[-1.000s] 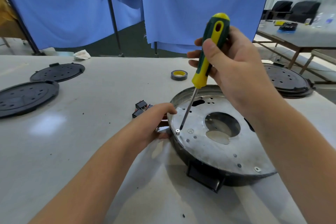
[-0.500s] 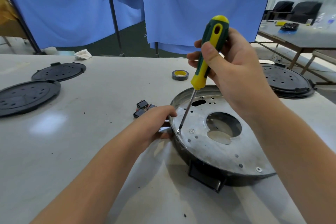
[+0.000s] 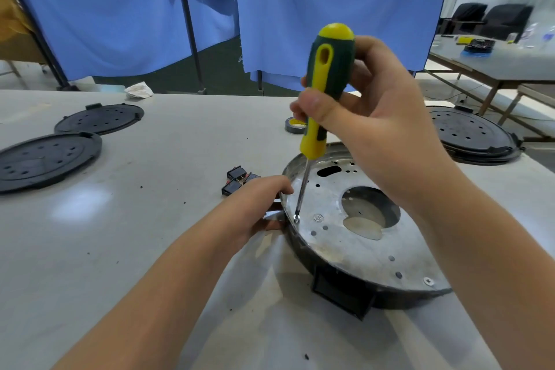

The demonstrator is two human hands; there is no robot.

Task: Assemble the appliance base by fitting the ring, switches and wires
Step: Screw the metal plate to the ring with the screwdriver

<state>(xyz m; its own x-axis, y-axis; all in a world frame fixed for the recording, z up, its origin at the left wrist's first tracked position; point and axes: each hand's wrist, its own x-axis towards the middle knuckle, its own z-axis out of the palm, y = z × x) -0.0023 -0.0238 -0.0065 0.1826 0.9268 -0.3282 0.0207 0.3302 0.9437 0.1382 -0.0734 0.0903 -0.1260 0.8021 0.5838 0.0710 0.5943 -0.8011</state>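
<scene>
A round appliance base [image 3: 354, 252] with a silver metal plate on top lies on the white table, tilted toward me. My right hand [image 3: 369, 117] grips the green and yellow handle of a screwdriver [image 3: 322, 90]. Its tip stands on a screw [image 3: 296, 219] at the plate's left edge. My left hand [image 3: 258, 207] holds the base's left rim, fingers curled over the edge. Several small black switches [image 3: 235, 180] lie just left of the base, partly hidden by my left hand.
Two black perforated discs [image 3: 48, 159] [image 3: 99, 119] lie at the far left and another [image 3: 471, 135] at the right. A roll of tape [image 3: 294, 126] sits behind the screwdriver. A crumpled white cloth [image 3: 138, 89] lies at the table's far edge. Blue curtains hang behind.
The screwdriver handle has turned slightly in my right hand, with the tip staying on the same screw. My left hand has stayed on the rim.
</scene>
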